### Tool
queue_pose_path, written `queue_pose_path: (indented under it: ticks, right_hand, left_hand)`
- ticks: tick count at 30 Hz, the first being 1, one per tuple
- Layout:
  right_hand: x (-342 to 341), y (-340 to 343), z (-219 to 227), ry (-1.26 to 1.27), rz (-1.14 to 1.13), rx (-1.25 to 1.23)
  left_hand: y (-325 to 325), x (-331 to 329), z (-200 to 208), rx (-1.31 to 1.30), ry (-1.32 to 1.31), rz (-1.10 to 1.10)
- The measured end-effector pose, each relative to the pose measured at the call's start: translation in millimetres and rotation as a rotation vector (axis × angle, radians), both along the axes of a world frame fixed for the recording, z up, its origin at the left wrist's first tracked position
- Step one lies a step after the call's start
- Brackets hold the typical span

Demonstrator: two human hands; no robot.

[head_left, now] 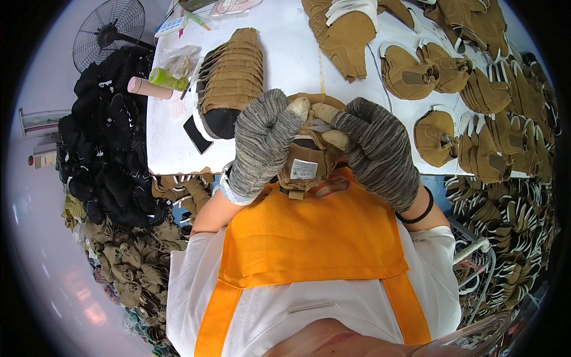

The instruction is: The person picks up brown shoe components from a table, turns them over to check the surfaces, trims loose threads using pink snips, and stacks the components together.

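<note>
Close to my chest, at the table's near edge, I hold a brown shoe upper [318, 163] with a white label [304, 169] facing me. My left hand [264, 137], in a grey knitted glove, pinches its top edge from the left. From the other side, my right hand [380, 149], gloved alike, grips the same edge, fingers and thumb closed. A pale strip shows between the two sets of fingertips; I cannot make out what it is. Just beyond my left hand lies a row of overlapping brown uppers [233, 74], with a black and white piece at its near end.
A phone [197, 135], a pink bottle [148, 88] and a green bottle [168, 79] lie left on the white table [285, 53]. More brown uppers [410, 74] cover its right side. Black pieces [107, 137] are heaped at left, beside a fan [109, 35]. Brown piles flank me below.
</note>
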State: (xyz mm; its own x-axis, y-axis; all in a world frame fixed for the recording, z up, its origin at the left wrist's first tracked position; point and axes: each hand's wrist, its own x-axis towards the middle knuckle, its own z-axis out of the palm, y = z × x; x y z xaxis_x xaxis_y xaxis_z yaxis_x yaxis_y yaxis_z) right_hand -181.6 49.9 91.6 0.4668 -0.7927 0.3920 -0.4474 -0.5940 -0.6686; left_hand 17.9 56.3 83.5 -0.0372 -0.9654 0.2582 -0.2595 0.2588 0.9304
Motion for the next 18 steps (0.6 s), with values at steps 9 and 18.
queue_pose_path:
  ticks: [9, 18]
  right_hand:
    - [4.3, 1.3, -4.8, -0.086, -0.029, -0.092]
    - [-2.0, 5.2, 4.2, 0.022, 0.010, -0.085]
  left_hand:
    - [3.5, -1.9, 4.0, -0.079, -0.093, -0.004]
    - [4.9, -5.9, 9.1, -0.051, -0.022, 0.034]
